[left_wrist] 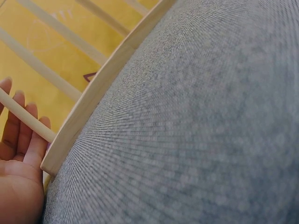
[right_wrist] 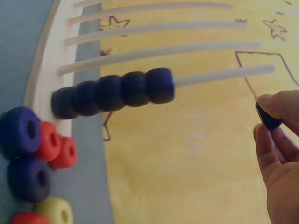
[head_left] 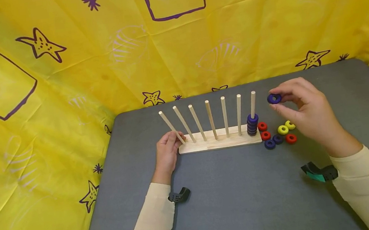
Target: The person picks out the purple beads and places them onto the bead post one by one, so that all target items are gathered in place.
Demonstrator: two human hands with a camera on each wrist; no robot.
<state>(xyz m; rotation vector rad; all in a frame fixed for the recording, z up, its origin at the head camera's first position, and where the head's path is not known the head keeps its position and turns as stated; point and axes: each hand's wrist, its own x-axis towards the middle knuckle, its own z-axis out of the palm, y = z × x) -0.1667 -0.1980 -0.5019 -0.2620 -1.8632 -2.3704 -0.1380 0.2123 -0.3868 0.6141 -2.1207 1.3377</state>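
Observation:
A wooden stand (head_left: 205,145) with a row of upright pegs sits on the grey table. My left hand (head_left: 167,150) is at its left end, fingers bent around the lower part of the leftmost peg (head_left: 168,122); the left wrist view shows the fingers (left_wrist: 23,135) behind that peg. My right hand (head_left: 307,110) pinches a dark blue ring (head_left: 274,98) between thumb and fingertips, raised to the right of the rightmost peg (head_left: 253,103). Several blue rings (right_wrist: 110,92) are stacked low on that peg, its upper part bare.
Loose rings lie beside the stand's right end: red rings (head_left: 266,135), yellow rings (head_left: 283,130) and two blue rings (head_left: 270,144). A yellow patterned cloth (head_left: 177,55) hangs behind and left of the grey table (head_left: 227,193).

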